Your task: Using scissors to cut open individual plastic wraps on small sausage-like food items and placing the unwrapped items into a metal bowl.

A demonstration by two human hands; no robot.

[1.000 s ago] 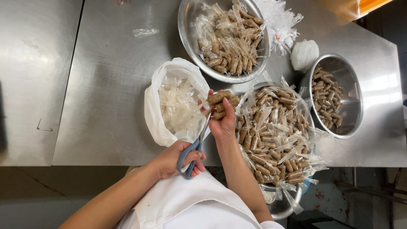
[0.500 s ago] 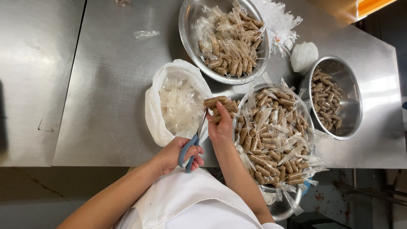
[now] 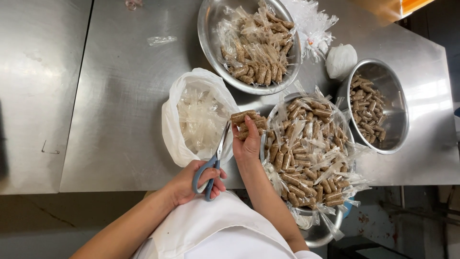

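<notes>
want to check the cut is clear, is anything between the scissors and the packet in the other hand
Nothing visible is in the way. The left hand holds the scissors with the blade tips right at the small packet of brown sticks gripped by the right hand, over the white bag of plastic scraps.

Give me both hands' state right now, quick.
Left hand: closed through the handles of the blue-handled scissors.
Right hand: closed on a small clear packet of brown sticks.
</notes>
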